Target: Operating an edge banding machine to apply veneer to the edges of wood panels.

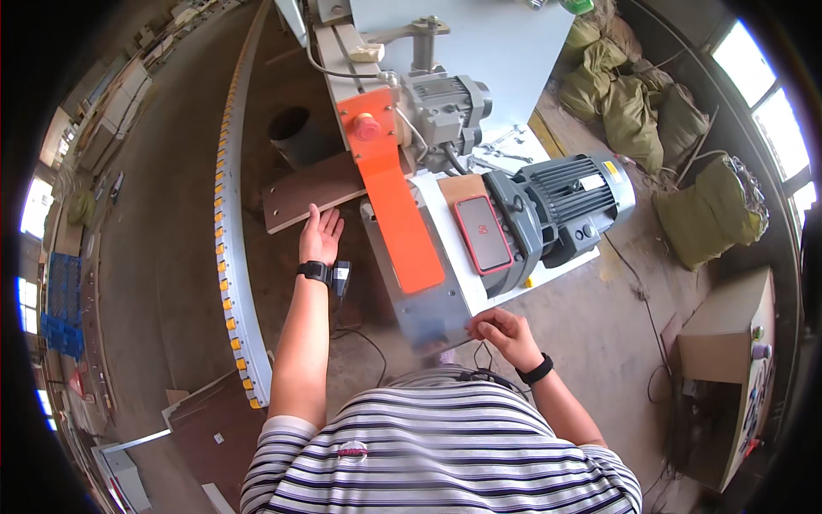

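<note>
The left hand [320,236] is held open, palm up and fingers spread, just below the near end of a brown board [312,192]; whether the fingertips touch the board's edge cannot be told, and nothing is gripped. A black wristband with a small device is worn on that wrist. The board lies tilted, its far end running in under the orange guard [390,184] of the machine.

The right hand [505,332] is seen loosely curled at the near corner of the grey metal plate [428,313] that lies below the orange guard. Its fingertips are bent onto the plate's edge; a firm grip cannot be made out. A black band is worn on that wrist as well.

A red button [366,127] is mounted on the upper part of the orange guard. To the right of the guard a phone in a red case [483,233] is laid on the white table [505,295], and beyond the phone a large grey motor [565,206] is set. Left of the guard a curved track with yellow studs [226,231] is seen. Green sacks [634,103] are piled well to the right of the guard.
</note>
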`<act>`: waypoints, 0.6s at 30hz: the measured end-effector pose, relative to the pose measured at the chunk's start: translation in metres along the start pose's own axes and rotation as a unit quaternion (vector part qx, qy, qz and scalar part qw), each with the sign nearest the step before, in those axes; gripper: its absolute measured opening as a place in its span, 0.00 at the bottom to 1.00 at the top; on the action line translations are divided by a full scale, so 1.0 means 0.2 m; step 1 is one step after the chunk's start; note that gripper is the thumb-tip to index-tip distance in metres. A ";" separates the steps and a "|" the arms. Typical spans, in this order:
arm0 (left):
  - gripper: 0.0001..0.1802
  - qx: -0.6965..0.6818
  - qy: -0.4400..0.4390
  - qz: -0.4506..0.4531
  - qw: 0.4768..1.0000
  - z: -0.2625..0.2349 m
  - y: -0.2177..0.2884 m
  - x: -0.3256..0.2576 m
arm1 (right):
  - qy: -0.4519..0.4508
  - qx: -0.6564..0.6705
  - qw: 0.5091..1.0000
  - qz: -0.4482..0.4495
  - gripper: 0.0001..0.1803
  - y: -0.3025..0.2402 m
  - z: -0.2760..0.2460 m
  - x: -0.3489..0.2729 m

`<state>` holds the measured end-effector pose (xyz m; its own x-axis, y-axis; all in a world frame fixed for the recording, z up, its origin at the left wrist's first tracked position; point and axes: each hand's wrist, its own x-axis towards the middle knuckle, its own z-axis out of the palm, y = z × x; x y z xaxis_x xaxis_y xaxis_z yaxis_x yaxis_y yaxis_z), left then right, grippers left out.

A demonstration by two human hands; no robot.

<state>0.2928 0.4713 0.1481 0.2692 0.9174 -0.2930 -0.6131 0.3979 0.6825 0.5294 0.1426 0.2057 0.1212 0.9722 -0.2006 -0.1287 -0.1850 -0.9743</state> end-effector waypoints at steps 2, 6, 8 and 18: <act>0.33 -0.054 0.019 -0.017 0.998 0.07 -0.03 -0.01 | 0.015 -0.007 1.000 0.004 0.08 0.00 -0.03 0.00; 0.17 -0.085 0.049 0.036 0.995 0.08 -0.13 -0.09 | 0.026 -0.039 0.999 -0.011 0.07 -0.01 -0.05 0.05; 0.18 -0.077 0.047 0.034 0.995 0.03 -0.17 -0.17 | 0.020 -0.062 0.998 -0.017 0.07 -0.02 -0.06 0.10; 0.11 -0.070 0.128 0.109 0.983 -0.28 0.07 -1.17 | -0.064 -0.096 0.993 0.032 0.09 -0.10 0.29 0.19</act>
<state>0.1805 0.2618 0.1885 -0.0651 0.9445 -0.3220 -0.7361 0.1724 0.6545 0.4797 0.1912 0.2245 -0.0085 0.9658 -0.2591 0.0586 -0.2582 -0.9643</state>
